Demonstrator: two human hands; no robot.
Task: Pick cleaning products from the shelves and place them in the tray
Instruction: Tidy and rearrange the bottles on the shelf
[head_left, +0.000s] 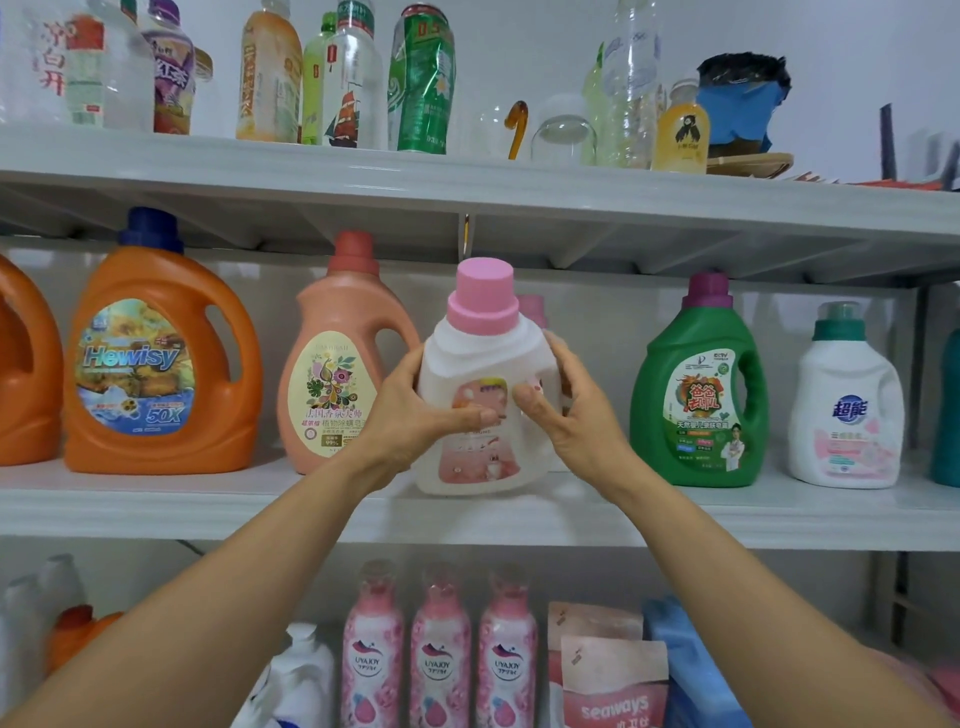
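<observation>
I have both hands, left hand (415, 415) and right hand (566, 410), clamped on opposite flanks of the upright white detergent bottle (485, 364) at the middle shelf's (156, 499) front edge, equally near, tray unseen.

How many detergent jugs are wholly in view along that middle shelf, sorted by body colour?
Orange: 1, the orange Hewisy jug
Peach: 1, the peach jug
Green: 1, the green jug
White: 2, the held pink-capped white bottle and the teal-capped white jug
Total: 5
</observation>
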